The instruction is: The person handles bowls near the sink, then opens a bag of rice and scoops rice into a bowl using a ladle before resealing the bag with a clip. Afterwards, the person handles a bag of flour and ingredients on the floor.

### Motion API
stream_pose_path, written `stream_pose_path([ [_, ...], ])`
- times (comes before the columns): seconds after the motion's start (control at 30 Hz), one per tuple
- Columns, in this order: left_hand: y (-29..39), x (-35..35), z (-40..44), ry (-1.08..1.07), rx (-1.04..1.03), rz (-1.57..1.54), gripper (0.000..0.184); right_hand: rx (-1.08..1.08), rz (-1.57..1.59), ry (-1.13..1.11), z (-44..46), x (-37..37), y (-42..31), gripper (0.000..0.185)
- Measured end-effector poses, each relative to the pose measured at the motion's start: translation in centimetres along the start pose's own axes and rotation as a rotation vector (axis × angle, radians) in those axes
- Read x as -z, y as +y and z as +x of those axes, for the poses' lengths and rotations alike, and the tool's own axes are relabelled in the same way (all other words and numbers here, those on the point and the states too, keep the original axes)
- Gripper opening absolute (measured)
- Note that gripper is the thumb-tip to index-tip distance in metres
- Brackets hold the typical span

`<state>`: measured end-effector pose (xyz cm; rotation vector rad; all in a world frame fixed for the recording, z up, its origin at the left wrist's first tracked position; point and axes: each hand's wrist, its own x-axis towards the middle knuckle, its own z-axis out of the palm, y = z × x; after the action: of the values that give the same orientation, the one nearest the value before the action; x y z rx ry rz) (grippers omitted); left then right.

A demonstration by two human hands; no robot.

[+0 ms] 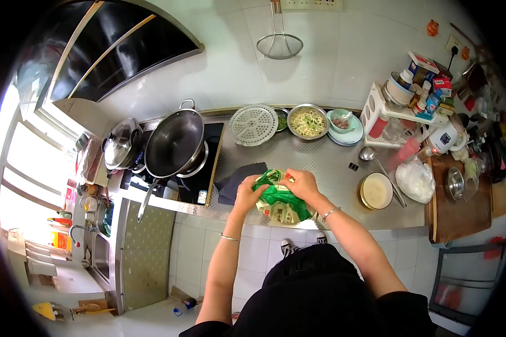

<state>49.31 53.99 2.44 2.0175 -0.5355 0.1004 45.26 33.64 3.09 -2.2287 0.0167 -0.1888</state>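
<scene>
A green, printed plastic food bag [285,201] is held up over the front edge of the steel counter. My left hand [247,192] grips its upper left side, and my right hand [301,185] pinches the upper right, fingers closed on the plastic. Something white shows at the bag's lower right; what the bag contains I cannot make out. Right beside my left hand, a dark grey cloth [239,181] lies on the counter. To the right of my right hand stands a bowl with a pale, cream-coloured inside [376,191].
A wok [175,143] sits on the hob at left, near a lidded pot [121,145]. Along the wall stand a perforated steamer plate [257,124], a bowl of shredded food [307,123] and stacked plates [346,136]. At right are a ladle [368,153], white plastic bag [416,181] and wooden board [461,216].
</scene>
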Motion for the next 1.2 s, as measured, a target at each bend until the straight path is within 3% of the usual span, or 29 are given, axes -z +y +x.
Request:
stream_pose_path([
  [0.13,-0.2,-0.9,-0.4,0.082,-0.014,0.106,0.017,0.086,-0.007,0.023,0.7,-0.3,0.8,0.031],
  [0.23,1.5,-1.0,0.3,0.131,-0.117,0.155,0.011,0.03,0.048,-0.069,1.1,1.1,0.7,0.027],
  [0.27,2.7,-0.9,0.7,0.193,-0.255,0.194,0.009,0.032,0.163,-0.04,1.1,1.5,0.7,0.024],
  [0.4,6.2,-1.5,1.2,0.154,-0.31,0.209,0.01,0.018,0.085,0.026,-0.6,4.2,-0.5,0.021],
  [0.6,5.8,-1.8,1.5,0.162,-0.294,0.197,0.01,-0.093,0.456,-0.059,0.3,6.7,3.0,0.024],
  [0.67,5.8,-1.7,1.8,0.165,-0.292,0.199,0.01,-0.205,0.329,0.177,1.7,8.4,11.1,0.023],
  [0.7,5.9,-1.7,1.7,0.154,-0.277,0.195,0.011,-0.309,0.059,0.216,1.6,10.7,13.9,0.03],
  [0.77,6.3,-1.7,1.5,0.151,-0.253,0.2,0.012,-0.219,-0.566,0.28,0.6,12.1,21.9,0.033],
  [0.83,6.6,-1.7,1.5,0.155,-0.247,0.179,0.014,-0.426,-0.727,0.069,-0.2,13.7,20.7,0.033],
  [0.93,6.6,-1.8,1.4,0.159,-0.218,0.189,0.014,-0.518,-0.781,-0.07,0.4,13.7,22.9,0.028],
  [1.03,6.6,-1.8,1.3,0.168,-0.201,0.208,0.014,-0.471,-0.781,-0.126,0.7,13.1,24.2,0.024],
  [1.2,6.1,-1.9,1.4,0.172,-0.198,0.22,0.014,-0.396,-0.762,-0.074,1.0,12.0,24.9,0.017],
])
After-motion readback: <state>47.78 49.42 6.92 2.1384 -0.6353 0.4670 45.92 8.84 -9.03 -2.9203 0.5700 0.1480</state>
